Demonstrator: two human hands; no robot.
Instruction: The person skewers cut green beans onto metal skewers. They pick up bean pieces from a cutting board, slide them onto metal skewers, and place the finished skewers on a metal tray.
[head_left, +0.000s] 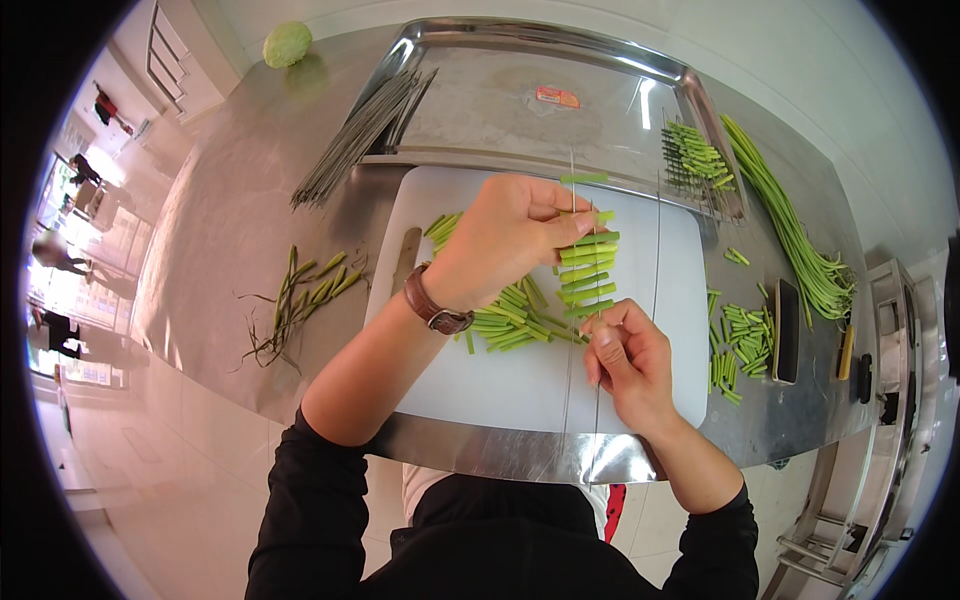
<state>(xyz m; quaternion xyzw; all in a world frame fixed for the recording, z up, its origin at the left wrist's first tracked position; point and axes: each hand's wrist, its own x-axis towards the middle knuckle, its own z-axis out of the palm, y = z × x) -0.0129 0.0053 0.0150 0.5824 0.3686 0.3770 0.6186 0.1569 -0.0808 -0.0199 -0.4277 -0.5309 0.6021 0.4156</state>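
Short cut green stalks (587, 275) lie crosswise in a row on two thin metal skewers (568, 382). My left hand (529, 225), with a brown watch strap (438, 302) at its wrist, pinches a stalk piece near the skewers' upper ends. Above it another piece (584, 178) sits on one skewer only. Below the row, my right hand (626, 360) grips the skewers. Under them is a white cutting board (480, 397) with a pile of cut stalks (514, 319), a knife (407, 259) partly hidden by my left arm, and a single skewer (658, 255) at the right.
A metal tray (480, 161) behind the board holds loose skewers (360, 135) and filled skewers (697, 157). Long green stalks (787, 217), cut pieces (746, 337) and a phone-like dark object (785, 330) lie right. Trimmed tips (300, 300) lie left; a cabbage (287, 43) stands far left.
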